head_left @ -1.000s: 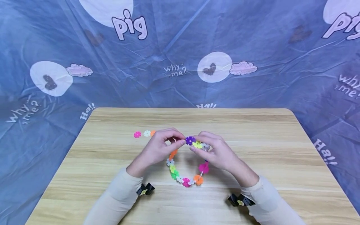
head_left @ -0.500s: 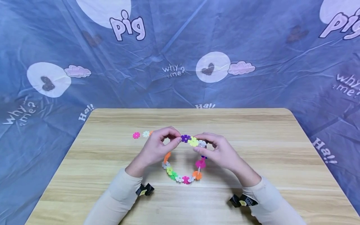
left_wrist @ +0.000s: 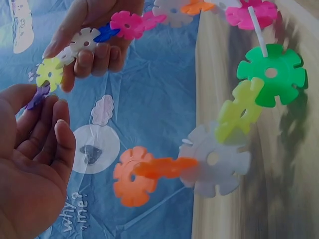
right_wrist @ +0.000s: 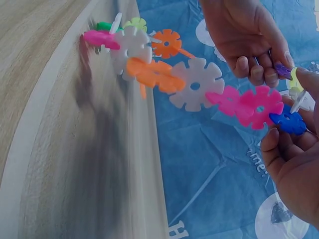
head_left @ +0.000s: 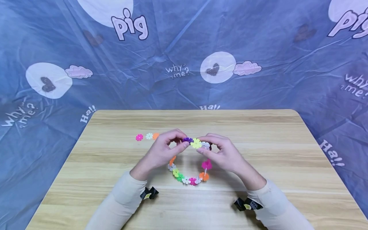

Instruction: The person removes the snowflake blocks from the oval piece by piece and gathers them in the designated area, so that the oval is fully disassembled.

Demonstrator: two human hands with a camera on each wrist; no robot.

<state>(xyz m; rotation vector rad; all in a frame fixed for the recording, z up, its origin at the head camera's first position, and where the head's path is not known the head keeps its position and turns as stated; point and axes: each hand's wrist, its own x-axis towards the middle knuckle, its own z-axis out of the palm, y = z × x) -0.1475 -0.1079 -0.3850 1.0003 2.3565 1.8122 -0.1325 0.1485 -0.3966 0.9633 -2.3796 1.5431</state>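
Note:
A chain of notched snowflake discs in several colours hangs in a curve between and below my hands, its lower discs such as a pink one (head_left: 192, 181) nearest me. My left hand (head_left: 164, 151) pinches a purple snowflake disc (head_left: 188, 140) between thumb and fingers. Beside it, a yellow snowflake disc (head_left: 196, 143) meets the purple one's edge. My right hand (head_left: 222, 155) grips the chain at the yellow disc and a white disc (head_left: 205, 145). In the left wrist view, an orange disc (left_wrist: 130, 191) forms the chain's loose end, apart from both hands.
Loose pink (head_left: 139, 137), white (head_left: 149, 136) and orange (head_left: 156, 136) discs lie in a row on the wooden table (head_left: 109, 166), beyond my left hand. A blue printed cloth (head_left: 161, 92) hangs behind the table.
Both hands shift slightly left with the chain, then hold nearly the same place. The purple disc turns from facing the head camera to more edge-on, and the left fingers cover more of it.

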